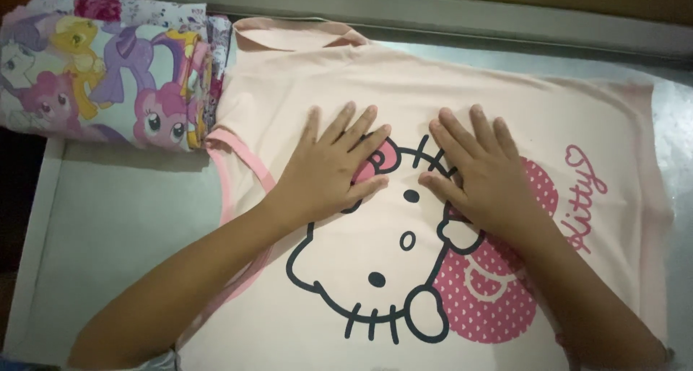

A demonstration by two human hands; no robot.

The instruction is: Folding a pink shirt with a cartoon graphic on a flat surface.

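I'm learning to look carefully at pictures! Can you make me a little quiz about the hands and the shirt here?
1. True or false: both hands lie flat, palms down, on the pink T-shirt.
2. Which hand covers part of the cartoon cat's pink bow: A) left hand B) right hand?
3. What lies beyond the shirt's sleeve, at the far left?

Key
1. True.
2. A.
3. A folded pile of cartoon-pony cloth, resting on the grey table.
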